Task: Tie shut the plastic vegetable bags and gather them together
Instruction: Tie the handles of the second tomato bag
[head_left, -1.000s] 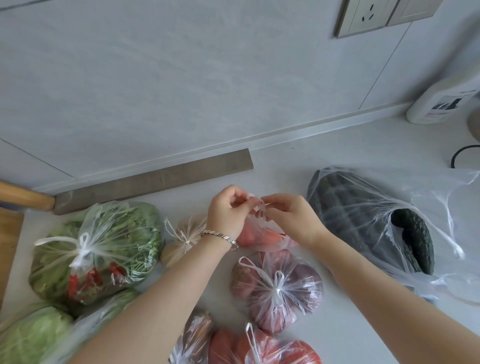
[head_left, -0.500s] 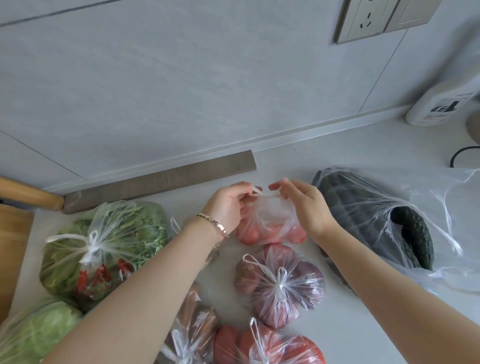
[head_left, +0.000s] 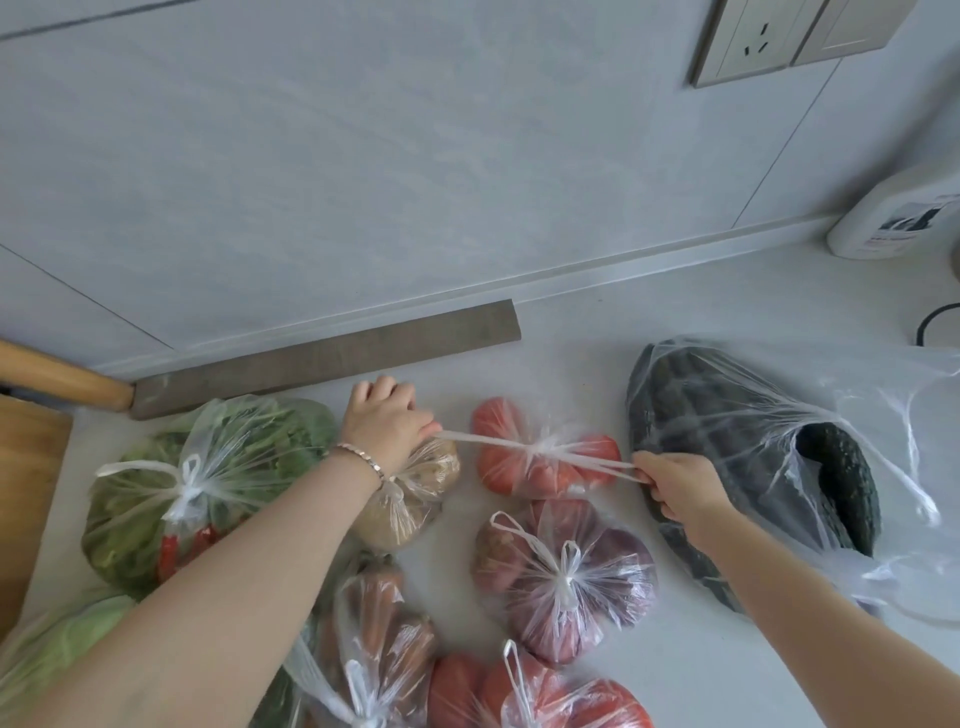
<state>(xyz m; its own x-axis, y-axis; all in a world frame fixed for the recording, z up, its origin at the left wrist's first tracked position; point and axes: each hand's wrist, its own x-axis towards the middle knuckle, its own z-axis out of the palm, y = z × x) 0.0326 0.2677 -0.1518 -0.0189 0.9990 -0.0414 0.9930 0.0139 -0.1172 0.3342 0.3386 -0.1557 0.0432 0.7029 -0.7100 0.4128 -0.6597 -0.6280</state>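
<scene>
— With the left hand (head_left: 387, 423)?
— Pinching one handle strip (head_left: 467, 440) of the tomato bag (head_left: 540, 470), fingers curled, stretching it taut to the left. Bracelet (head_left: 358, 458) at the wrist, right over a tied potato bag (head_left: 415, 506) of tan lumps.
— And with the right hand (head_left: 675, 486)?
— Gripping the other strip (head_left: 602, 464) in a closed fist, stretching it taut to the right. Between the two, a knot sitting on red tomatoes.
— Where on the counter (head_left: 691, 670)?
— Mid-row, between the potato bag and the squash bag (head_left: 753, 457): dark green squash inside, mouth gaping, untied. Just in front, a tied purple bag (head_left: 566, 577) of purplish-red roundish things, too blurred to name.
— Further out?
— Far left, a tied greens bag (head_left: 218, 457), leaves plus red chillies; below it, a pale cabbage bag (head_left: 57, 639). Nearest, tied too: a brown bag (head_left: 384, 634) of orange-brown roots and a second tomato bag (head_left: 545, 696).
</scene>
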